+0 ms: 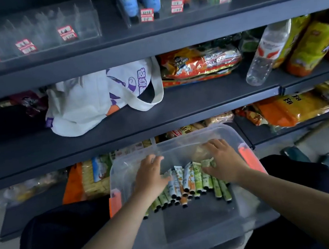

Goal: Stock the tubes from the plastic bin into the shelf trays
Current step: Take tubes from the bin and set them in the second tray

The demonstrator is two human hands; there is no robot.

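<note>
A clear plastic bin [196, 230] with orange latches rests on my lap. Inside lies a row of several small tubes [189, 182], green, orange and white, black caps toward me. My left hand [150, 174] lies on the left end of the row, fingers spread and fairly straight. My right hand [221, 159] lies on the right end, fingers reaching over the tubes' crimped ends. On the top shelf stands an empty clear tray [85, 32] with red price tags at left, and a tray [166, 16] holding blue, red and green tubes at right.
The middle shelf carries a white tote bag [100, 101], snack packs [199, 63], a water bottle [266, 55] lying tilted and yellow bags [309, 45]. More snack packs [291, 108] fill the bottom shelf behind the bin. The floor shows at right.
</note>
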